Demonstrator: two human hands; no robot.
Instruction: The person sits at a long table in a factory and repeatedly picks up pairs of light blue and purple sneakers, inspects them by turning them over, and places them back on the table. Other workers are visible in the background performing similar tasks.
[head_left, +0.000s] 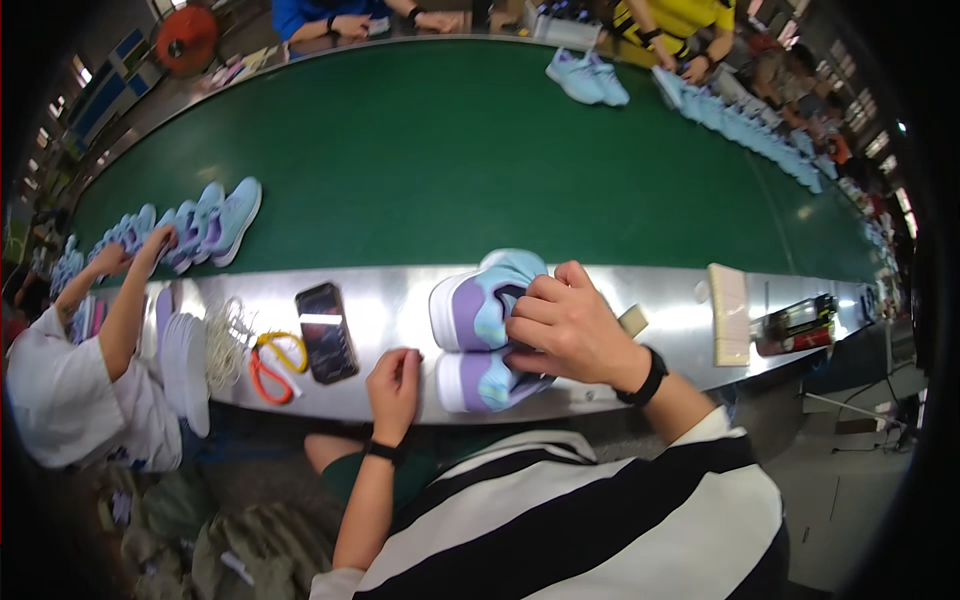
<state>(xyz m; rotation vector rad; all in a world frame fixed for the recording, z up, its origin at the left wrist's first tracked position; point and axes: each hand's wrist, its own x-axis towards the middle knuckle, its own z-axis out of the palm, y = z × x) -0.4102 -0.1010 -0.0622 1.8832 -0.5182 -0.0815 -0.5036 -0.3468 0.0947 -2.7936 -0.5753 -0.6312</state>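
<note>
A pair of light blue and purple sneakers (pixel 478 305) lies on the metal ledge (pixel 385 300) in front of me, heels toward me, one shoe nearer (pixel 478 383) than the other. My right hand (pixel 567 328) grips the pair from the right, fingers curled over the collar of the farther shoe. A black watch is on that wrist. My left hand (pixel 395 385) rests on the ledge just left of the nearer shoe, fingers curled in, holding nothing that I can see.
A dark phone (pixel 325 332), orange and yellow loops (pixel 272 365), white laces (pixel 228 340) and stacked white insoles (pixel 186 372) lie to the left. A co-worker's hand (pixel 160 240) touches a row of sneakers (pixel 205 225) on the green belt (pixel 450 150). A cream block (pixel 728 313) stands to the right.
</note>
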